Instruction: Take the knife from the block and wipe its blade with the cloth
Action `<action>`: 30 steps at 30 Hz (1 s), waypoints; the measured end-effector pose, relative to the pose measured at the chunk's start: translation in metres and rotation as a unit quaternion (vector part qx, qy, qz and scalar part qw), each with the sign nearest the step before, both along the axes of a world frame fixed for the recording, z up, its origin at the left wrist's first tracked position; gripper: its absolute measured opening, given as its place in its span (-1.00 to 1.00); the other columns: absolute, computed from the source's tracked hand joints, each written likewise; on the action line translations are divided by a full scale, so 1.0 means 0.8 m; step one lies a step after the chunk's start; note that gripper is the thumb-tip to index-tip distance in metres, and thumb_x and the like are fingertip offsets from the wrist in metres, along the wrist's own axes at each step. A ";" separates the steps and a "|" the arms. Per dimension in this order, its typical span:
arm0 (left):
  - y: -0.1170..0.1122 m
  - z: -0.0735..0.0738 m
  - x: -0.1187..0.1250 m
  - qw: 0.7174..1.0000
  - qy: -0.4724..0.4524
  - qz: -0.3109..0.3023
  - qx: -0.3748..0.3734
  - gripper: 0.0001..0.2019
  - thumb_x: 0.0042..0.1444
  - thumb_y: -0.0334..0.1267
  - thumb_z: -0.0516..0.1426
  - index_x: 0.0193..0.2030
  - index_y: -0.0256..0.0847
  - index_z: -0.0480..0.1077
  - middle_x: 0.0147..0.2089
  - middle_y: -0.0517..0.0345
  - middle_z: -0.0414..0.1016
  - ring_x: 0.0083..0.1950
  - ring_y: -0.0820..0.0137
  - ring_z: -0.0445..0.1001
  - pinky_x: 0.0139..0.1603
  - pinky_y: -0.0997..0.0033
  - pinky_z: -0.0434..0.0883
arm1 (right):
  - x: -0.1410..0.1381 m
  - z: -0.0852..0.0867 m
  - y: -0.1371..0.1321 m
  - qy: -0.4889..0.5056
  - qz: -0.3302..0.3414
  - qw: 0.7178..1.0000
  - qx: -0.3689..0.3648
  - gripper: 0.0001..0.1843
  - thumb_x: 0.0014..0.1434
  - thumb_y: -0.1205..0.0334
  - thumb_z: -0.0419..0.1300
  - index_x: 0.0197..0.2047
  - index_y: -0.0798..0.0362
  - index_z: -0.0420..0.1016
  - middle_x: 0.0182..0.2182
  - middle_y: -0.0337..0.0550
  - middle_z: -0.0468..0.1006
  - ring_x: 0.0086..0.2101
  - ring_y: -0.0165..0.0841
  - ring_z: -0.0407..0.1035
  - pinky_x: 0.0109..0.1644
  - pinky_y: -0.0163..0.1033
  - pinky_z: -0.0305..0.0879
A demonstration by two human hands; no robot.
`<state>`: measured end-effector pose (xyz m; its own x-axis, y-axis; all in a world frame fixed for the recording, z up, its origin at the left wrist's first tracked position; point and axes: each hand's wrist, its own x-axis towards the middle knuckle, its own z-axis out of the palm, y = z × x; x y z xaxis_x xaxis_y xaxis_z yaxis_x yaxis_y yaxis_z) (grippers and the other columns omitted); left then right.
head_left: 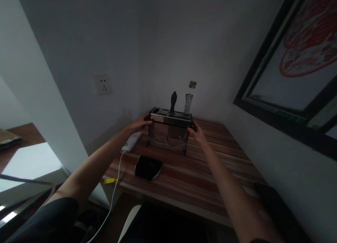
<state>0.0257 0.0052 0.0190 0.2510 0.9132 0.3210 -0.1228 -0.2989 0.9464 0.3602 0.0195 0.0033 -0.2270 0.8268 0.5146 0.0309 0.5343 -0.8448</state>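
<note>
Plain grey walls (184, 35): meeting in a corner at the back
Brown striped wood-grain table (184, 179): against the right-hand wall
Black-framed picture with red round shapes (308, 53): on that wall, above the table
Clear-sided box with black edges and shiny metal top (168, 132): upright at the table's back, between the left hand (139, 124) and the right hand (197, 131); cannot tell whether its feet touch the wood
Left hand: fingers partly bent, gripping the box's left end near the top
Right hand: fingers likewise bent, gripping the right end, thumb on the front
White power strip (131, 142): left of the box, its white cord (116, 186) running over the front edge
Black four-sided object with pale edge (149, 167): in front of the box
White wall socket (102, 85): left wall
Black curved handle (173, 102), clear patterned cylinder (188, 103): standing on the metal top
Yellow strip (110, 181): front left edge
</note>
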 end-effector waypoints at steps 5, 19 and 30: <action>-0.009 0.018 0.037 1.000 -0.017 -0.006 0.018 -0.30 -0.32 -0.17 0.37 0.06 -0.20 0.33 0.03 -0.04 0.44 0.17 0.11 0.28 0.15 0.22 0.21 | 0.039 0.014 -0.010 -0.002 -0.004 1.000 0.016 -0.25 -0.09 -0.08 0.28 0.15 -0.03 0.25 0.06 -0.08 0.40 0.01 -0.22 0.31 0.08 -0.10 0.25; -0.036 0.017 0.136 0.997 -0.038 -0.056 0.046 -0.23 -0.31 -0.21 0.36 0.13 -0.20 0.27 0.20 -0.12 0.27 0.20 0.09 0.25 0.18 0.13 0.16 | 0.148 0.016 -0.049 0.014 -0.031 0.999 -0.015 -0.23 -0.16 -0.06 0.35 0.13 -0.06 0.30 0.12 -0.12 0.36 0.11 -0.15 0.23 0.19 0.00 0.13; -0.026 -0.010 0.152 0.997 -0.022 -0.074 0.025 -0.21 -0.33 -0.25 0.36 0.14 -0.21 0.25 0.17 -0.13 0.31 0.12 0.12 0.33 0.16 0.08 0.18 | 0.169 -0.006 -0.069 0.023 -0.046 0.998 -0.037 -0.39 -0.19 0.05 0.38 -0.02 -0.06 0.41 0.00 -0.16 0.47 0.03 -0.22 0.32 0.13 -0.08 0.21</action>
